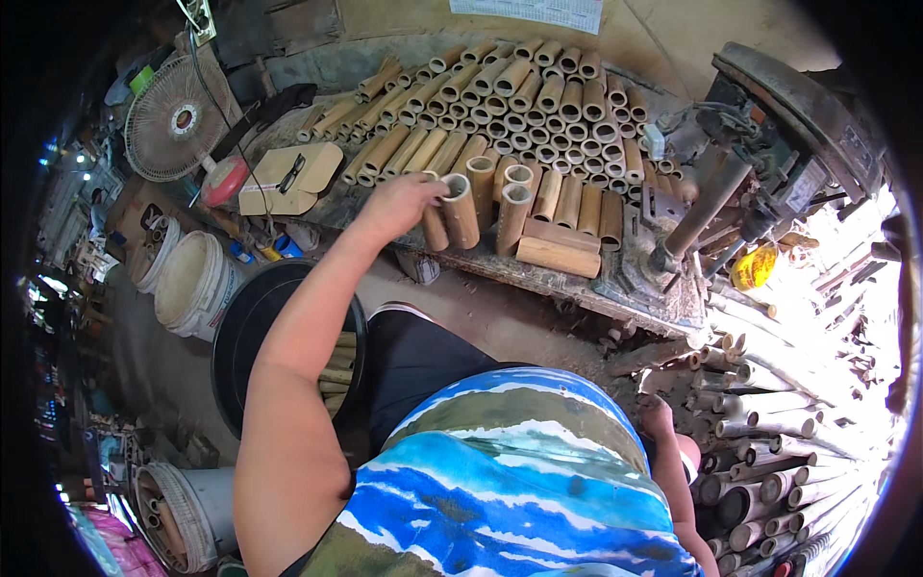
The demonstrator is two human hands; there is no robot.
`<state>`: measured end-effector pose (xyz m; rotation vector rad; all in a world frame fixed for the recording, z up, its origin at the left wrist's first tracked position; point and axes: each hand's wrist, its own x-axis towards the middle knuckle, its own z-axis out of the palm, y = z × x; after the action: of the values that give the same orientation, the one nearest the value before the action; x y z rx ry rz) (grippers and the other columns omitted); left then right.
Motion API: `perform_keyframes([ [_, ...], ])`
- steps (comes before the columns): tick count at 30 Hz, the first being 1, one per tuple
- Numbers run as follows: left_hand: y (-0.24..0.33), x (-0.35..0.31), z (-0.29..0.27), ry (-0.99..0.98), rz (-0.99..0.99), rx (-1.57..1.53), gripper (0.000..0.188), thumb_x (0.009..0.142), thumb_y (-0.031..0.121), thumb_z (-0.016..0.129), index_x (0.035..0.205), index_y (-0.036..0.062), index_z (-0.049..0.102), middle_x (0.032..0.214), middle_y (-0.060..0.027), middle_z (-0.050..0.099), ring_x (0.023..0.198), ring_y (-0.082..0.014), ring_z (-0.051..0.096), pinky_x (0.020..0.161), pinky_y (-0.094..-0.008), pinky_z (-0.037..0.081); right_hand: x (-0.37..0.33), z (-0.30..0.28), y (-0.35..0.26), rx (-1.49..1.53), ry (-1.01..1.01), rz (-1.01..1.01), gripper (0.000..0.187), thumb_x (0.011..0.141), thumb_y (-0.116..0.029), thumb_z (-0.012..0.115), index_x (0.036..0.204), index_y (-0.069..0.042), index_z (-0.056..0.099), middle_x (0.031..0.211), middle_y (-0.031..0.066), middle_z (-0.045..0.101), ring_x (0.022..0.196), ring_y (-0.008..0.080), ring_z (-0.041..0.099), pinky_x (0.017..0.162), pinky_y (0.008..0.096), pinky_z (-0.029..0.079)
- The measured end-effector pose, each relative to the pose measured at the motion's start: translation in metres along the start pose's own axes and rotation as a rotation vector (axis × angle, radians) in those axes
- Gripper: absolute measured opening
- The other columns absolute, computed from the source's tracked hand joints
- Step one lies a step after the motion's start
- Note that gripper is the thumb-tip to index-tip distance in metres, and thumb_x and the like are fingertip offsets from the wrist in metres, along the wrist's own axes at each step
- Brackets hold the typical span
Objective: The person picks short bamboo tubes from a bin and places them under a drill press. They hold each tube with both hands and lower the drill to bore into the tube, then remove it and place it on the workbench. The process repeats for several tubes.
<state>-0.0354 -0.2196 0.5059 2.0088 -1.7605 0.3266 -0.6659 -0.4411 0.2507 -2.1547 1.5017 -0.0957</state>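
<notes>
My left hand [406, 204] reaches over the workbench's front edge. Its fingers close at the top of a cut bamboo tube [462, 219] with small holes down its side. A second, darker tube [436, 231] hangs tilted beside that one, under the same fingers. Just right of them, several short tubes [511, 221] stand upright on the bench. Two split-looking bamboo pieces [560, 256] lie sideways at the edge. Down at the right, by my knee, rests my right hand [657, 417]; its fingers are too small and shaded to make out.
Stacked bamboo tubes [538, 106] fill the back of the bench. A drill press [798, 144] stands on its right end. At the left are a fan [183, 117], a white bucket [195, 279] and a black tub [226, 370] holding tubes. More bamboo [769, 423] is piled right.
</notes>
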Motion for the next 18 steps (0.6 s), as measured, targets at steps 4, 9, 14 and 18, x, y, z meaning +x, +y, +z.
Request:
perform_keyframes([
  [4,0.007,0.016,0.036,-0.003,0.017,0.011,0.021,0.09,0.01,0.061,0.11,0.0138,0.07,0.098,-0.0107,0.067,0.093,-0.0331,0.067,0.077,-0.0449,0.055,0.0,0.002,0.012,0.078,-0.014,0.043,0.018,0.081,-0.022,0.069,0.091,-0.008,0.073,0.094,0.0196,0.072,0.092,0.0374,0.07,0.083,0.0435,0.055],
  [9,0.011,0.026,0.057,-0.029,0.021,0.073,0.023,0.092,0.012,0.061,0.113,0.0148,0.07,0.099,-0.0113,0.067,0.094,-0.0334,0.067,0.078,-0.0453,0.055,0.01,0.009,0.023,0.091,-0.049,0.126,0.02,0.08,-0.021,0.072,0.096,-0.008,0.073,0.095,0.0185,0.073,0.092,0.0346,0.071,0.083,0.0423,0.055],
  [14,0.017,0.028,0.059,-0.027,-0.024,0.099,0.033,0.093,0.013,0.06,0.126,0.0189,0.065,0.103,-0.0119,0.068,0.095,-0.0343,0.067,0.08,-0.0466,0.055,0.009,0.01,0.018,0.18,-0.075,0.111,0.022,0.08,-0.022,0.073,0.098,-0.008,0.073,0.098,0.0187,0.073,0.093,0.0339,0.071,0.084,0.0413,0.055],
  [18,0.019,0.024,0.054,-0.015,-0.01,0.084,0.052,0.093,0.013,0.061,0.143,0.0241,0.05,0.107,-0.0142,0.068,0.096,-0.0361,0.067,0.08,-0.0478,0.055,0.008,0.004,0.008,0.014,-0.082,0.075,0.022,0.082,-0.024,0.072,0.096,-0.008,0.073,0.097,0.0192,0.073,0.093,0.0343,0.07,0.085,0.042,0.054],
])
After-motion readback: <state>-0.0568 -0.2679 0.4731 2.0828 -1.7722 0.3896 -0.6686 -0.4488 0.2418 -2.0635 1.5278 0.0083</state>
